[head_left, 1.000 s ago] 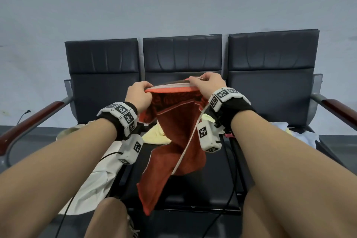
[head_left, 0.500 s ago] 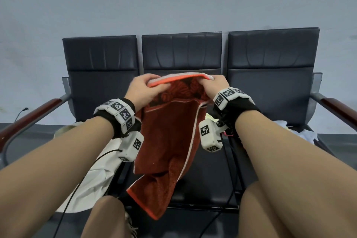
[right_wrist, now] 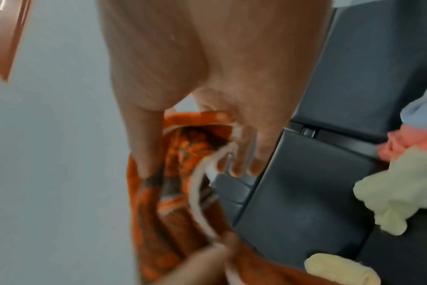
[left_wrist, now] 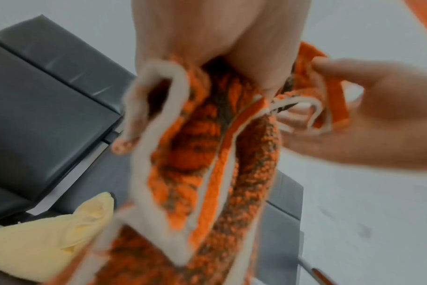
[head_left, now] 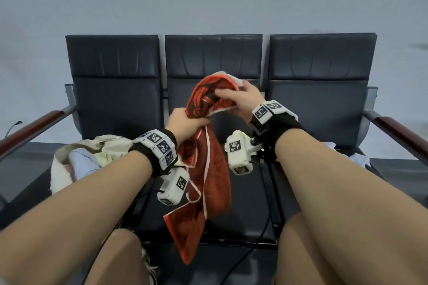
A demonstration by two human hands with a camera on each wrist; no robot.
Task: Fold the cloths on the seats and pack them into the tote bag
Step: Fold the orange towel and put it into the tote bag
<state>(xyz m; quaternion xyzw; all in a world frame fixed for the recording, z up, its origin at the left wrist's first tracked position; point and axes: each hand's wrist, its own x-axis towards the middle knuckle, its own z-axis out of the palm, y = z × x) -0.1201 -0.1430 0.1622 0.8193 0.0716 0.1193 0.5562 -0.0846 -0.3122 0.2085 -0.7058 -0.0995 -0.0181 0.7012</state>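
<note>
Holding one orange towel (head_left: 208, 169) above the middle of three black seats (head_left: 245, 192), we clench it with both hands: left hand (head_left: 185, 122) low, right hand (head_left: 240, 97) high. Only the head view shows the tote bag (head_left: 69, 159); the wrist views show a yellow cloth (left_wrist: 49, 235).
</note>
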